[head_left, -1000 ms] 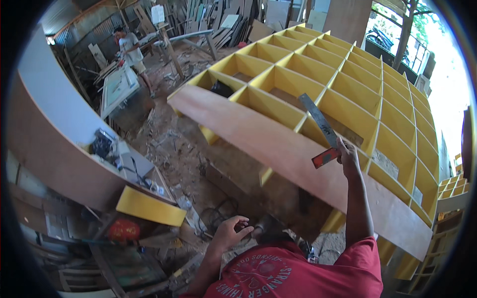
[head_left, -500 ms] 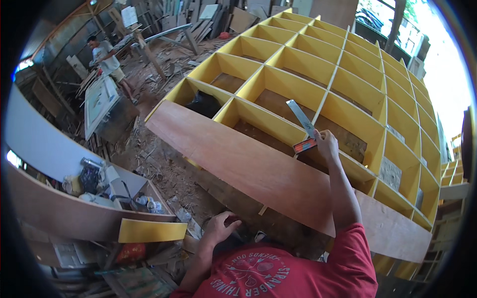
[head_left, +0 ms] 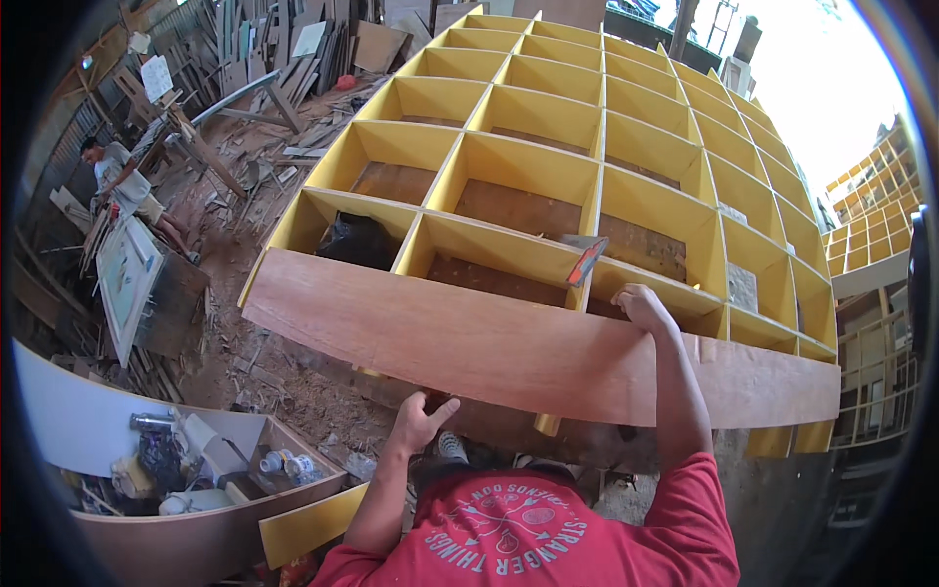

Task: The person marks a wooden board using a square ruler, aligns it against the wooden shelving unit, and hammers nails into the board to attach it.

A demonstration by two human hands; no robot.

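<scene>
A long curved plywood strip [head_left: 460, 328] lies along the near edge of a yellow wooden grid frame [head_left: 523, 221]. My right hand [head_left: 646, 305] reaches over the strip's upper edge into a compartment. Its fingers curl downward and their tips are hidden, so what they grip cannot be made out. Left of that hand, a try square [head_left: 587, 261] with a red stock and metal blade sits on a grid divider, apart from the hand. Below the strip's lower edge, my left hand [head_left: 423, 423] is open, thumb spread, its fingertips partly in shadow near the edge.
A black plastic bag [head_left: 360, 241] sits in a left compartment. At lower left, a curved wooden box [head_left: 303, 489] holds bottles and bags, beside a yellow board [head_left: 308, 526]. Scraps and shavings cover the floor [head_left: 259, 357]. Another person [head_left: 127, 181] stands far left.
My right hand has let go of the try square, leaving it on the grid, and moved down to the strip's upper edge. My left hand has come up nearer the strip's lower edge.
</scene>
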